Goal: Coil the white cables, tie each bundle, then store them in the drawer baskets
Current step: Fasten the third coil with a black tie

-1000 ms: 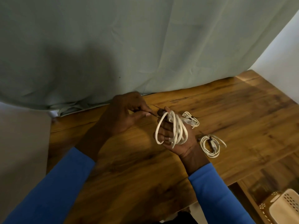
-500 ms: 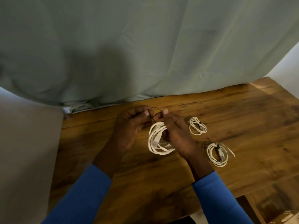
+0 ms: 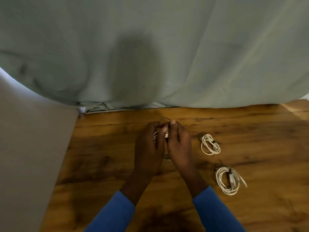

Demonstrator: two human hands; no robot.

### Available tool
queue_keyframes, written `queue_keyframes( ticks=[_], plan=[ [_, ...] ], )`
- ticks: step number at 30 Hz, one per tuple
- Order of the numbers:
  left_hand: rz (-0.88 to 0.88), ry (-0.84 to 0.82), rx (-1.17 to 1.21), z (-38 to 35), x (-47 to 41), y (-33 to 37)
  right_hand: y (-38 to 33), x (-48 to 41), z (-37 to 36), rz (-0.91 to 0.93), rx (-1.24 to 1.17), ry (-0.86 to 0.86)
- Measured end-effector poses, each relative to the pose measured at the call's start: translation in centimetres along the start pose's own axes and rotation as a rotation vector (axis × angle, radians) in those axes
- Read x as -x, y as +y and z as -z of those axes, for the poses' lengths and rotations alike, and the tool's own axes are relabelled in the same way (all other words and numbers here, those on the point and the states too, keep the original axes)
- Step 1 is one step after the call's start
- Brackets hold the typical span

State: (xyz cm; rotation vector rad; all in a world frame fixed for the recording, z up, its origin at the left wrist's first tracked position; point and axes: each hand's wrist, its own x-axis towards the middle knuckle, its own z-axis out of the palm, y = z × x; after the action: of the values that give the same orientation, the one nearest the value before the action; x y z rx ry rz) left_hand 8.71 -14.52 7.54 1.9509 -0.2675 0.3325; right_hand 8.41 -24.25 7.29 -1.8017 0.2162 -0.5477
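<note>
1. The white cable coil is held just above the wooden table, mostly hidden between both hands.
2. The left hand and right hand curl around it, fingertips pinching a thin dark tie at its top. The tying looks unfinished.
3. A far tied bundle and a near tied bundle lie on the table, to the right.
4. No drawer basket shows, so storing all three remains.

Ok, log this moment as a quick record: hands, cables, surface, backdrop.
left grip: holds the coiled white cable, mostly hidden
right grip: pinches the thin dark tie above it
tied already: far white cable bundle and near white cable bundle, apart, right of the hands
surface: brown wooden table
backdrop: pale green cloth
</note>
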Motion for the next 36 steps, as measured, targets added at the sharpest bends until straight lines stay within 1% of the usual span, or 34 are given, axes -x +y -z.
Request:
queue_keyframes(
  ticks=[2, 4, 7, 10, 11, 12, 13, 15, 16, 18, 20, 22, 25, 27, 29, 30, 32, 33, 34, 36],
  plan=[
    [0.012, 0.069, -0.045, -0.5, -0.1, 0.2, -0.2, -0.3, 0.0, -0.047, 0.027, -0.021],
    [0.055, 0.091, -0.085, -1.0, -0.1, 0.7, -0.4, -0.9, 0.5, -0.109, 0.105, -0.077],
    [0.129, 0.115, -0.108, -2.0, 0.0, 1.0, -0.4, -1.4, 1.2, -0.108, 0.200, -0.154],
    [0.126, 0.179, 0.003, -2.8, 0.2, 1.4, -0.5, -1.1, 1.4, -0.046, 0.189, -0.069],
    [0.145, 0.192, 0.069, -3.2, 0.4, 1.6, -0.4, -1.1, 1.5, -0.019, 0.201, -0.029],
    [0.215, 0.183, 0.168, -3.4, 0.5, 1.7, -0.2, -1.2, 1.5, 0.005, 0.219, -0.003],
    [0.327, 0.126, 0.303, -3.4, 0.7, 1.8, 0.0, -1.4, 1.6, 0.018, 0.233, 0.011],
    [0.561, -0.051, 0.594, -2.9, 0.9, 1.4, 0.8, -2.3, 1.9, 0.002, 0.231, 0.017],
    [0.631, -0.125, 0.699, -2.1, 1.0, 0.7, 1.1, -2.7, 2.1, -0.014, 0.212, 0.002],
    [0.684, -0.262, 0.793, -0.2, 1.1, -0.4, 1.7, -3.3, 2.4, -0.028, 0.177, -0.050],
    [0.658, -0.387, 0.801, 1.4, 1.2, -1.2, 1.8, -3.4, 2.2, -0.034, 0.157, -0.101],
    [0.634, -0.409, 0.724, 2.4, 1.0, -1.4, 2.0, -3.4, 1.7, -0.034, 0.149, -0.139],
    [0.495, -0.321, 0.480, 2.5, 0.9, -0.7, 2.1, -3.4, 0.9, -0.001, 0.183, -0.133],
    [0.313, -0.226, 0.207, 1.9, 1.1, -0.3, 1.8, -3.3, 0.5, 0.012, 0.193, -0.105],
    [0.132, -0.090, -0.080, 0.9, 1.7, -0.3, 1.2, -3.1, 0.1, 0.018, 0.200, -0.082],
    [0.088, -0.028, -0.158, 0.4, 2.0, -0.5, 0.9, -2.9, -0.1, 0.029, 0.203, -0.076],
    [0.105, 0.075, -0.166, -0.5, 2.5, -0.8, 0.5, -2.7, -0.3, 0.058, 0.210, -0.075],
    [0.164, 0.098, -0.091, -0.8, 2.6, -0.9, 0.3, -2.6, -0.3, 0.065, 0.218, -0.086],
    [0.260, 0.107, 0.048, -0.9, 2.4, -0.8, 0.2, -2.7, -0.3, 0.062, 0.221, -0.103],
    [0.477, 0.063, 0.324, -0.6, 1.7, -0.7, 0.6, -3.2, 0.0, 0.032, 0.213, -0.147]
  ],
)
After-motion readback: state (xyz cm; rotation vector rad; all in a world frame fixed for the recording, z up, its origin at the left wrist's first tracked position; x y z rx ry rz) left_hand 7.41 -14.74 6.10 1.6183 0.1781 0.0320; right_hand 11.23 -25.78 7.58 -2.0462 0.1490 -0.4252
